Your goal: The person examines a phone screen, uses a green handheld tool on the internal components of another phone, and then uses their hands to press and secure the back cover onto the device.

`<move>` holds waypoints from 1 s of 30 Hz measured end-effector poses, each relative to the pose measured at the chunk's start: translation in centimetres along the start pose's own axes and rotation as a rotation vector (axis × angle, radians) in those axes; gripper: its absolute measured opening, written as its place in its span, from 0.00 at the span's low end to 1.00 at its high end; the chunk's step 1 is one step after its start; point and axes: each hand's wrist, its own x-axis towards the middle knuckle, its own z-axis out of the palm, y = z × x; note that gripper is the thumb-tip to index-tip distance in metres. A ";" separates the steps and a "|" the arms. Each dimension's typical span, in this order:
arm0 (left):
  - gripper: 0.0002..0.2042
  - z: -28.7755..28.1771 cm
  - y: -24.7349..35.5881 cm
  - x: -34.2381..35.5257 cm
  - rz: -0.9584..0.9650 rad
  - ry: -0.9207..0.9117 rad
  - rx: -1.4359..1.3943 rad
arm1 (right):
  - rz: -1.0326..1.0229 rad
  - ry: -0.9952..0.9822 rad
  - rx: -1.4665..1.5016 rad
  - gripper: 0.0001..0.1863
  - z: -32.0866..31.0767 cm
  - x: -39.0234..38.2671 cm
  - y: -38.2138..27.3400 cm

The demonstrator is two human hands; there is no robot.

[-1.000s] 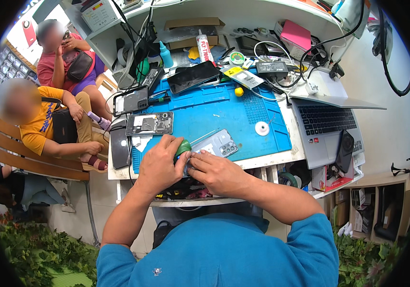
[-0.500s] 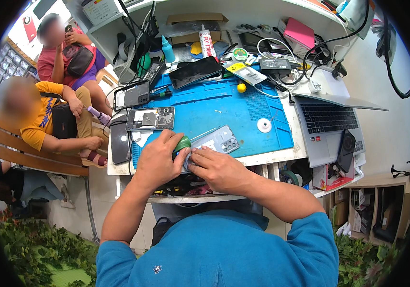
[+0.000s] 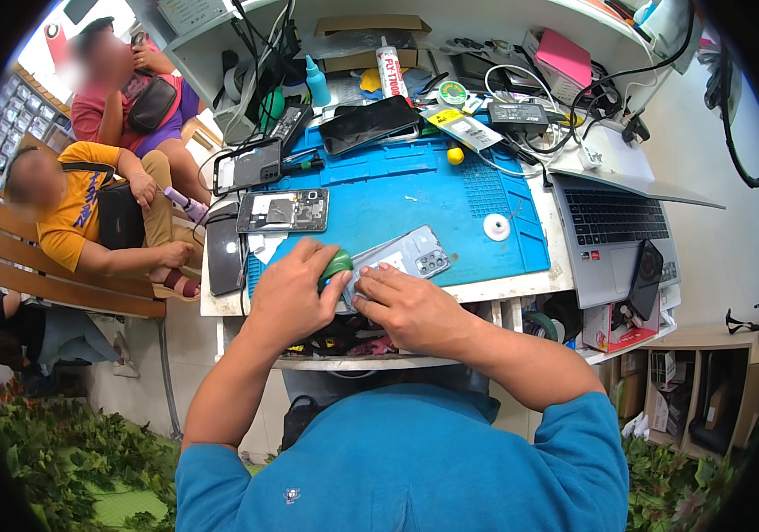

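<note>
1. Head view: a person in a blue shirt bends over a white desk [image 3: 521, 288] laid with a blue rubber work mat [image 3: 432, 199].
2. The left hand [image 3: 286, 297] is curled tight around a green-handled tool [image 3: 337, 263], whose round green top shows just above the knuckles.
3. The right hand [image 3: 406, 306] lies flat, fingers pressed together on the near end of a grey phone back cover with a dark camera block [image 3: 410, 257].
4. The cover lies at the mat's near edge, partly under both hands; its camera end sticks out just beyond the right fingertips, up and to the right.
5. The tool's tip is hidden between the two hands, which touch over the cover.
6. Farther up the mat sits an opened phone with its inner boards exposed [image 3: 284, 211], a black smartphone face up [image 3: 369, 124], a small yellow ball [image 3: 455, 155] and a white round disc [image 3: 496, 227].
7. A silver laptop [image 3: 614, 222] stands open on the right.
8. Two seated people [image 3: 87, 213] wait on a wooden bench to the left.
</note>
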 end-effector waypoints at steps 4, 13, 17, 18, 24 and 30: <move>0.17 0.5 0.6 1.3 0.008 -0.024 0.018 | 0.009 -0.002 0.008 0.27 0.0 0.1 0.0; 0.17 -2.4 -1.5 -3.1 -0.065 -0.034 -0.022 | 0.023 -0.026 0.033 0.27 -0.5 0.1 -0.1; 0.16 -2.1 -1.4 -2.5 -0.070 -0.024 -0.033 | 0.033 -0.025 0.022 0.27 -0.4 0.1 -0.3; 0.16 -1.9 -1.0 -1.9 -0.065 -0.032 -0.006 | 0.028 -0.024 0.022 0.27 -0.4 0.1 -0.2; 0.18 -1.6 -0.4 -0.7 -0.065 -0.057 0.012 | 0.020 -0.015 0.019 0.27 -0.4 0.0 0.0; 0.18 -1.6 -1.1 -0.2 -0.033 -0.066 -0.005 | 0.028 -0.012 0.021 0.27 -0.5 0.1 -0.1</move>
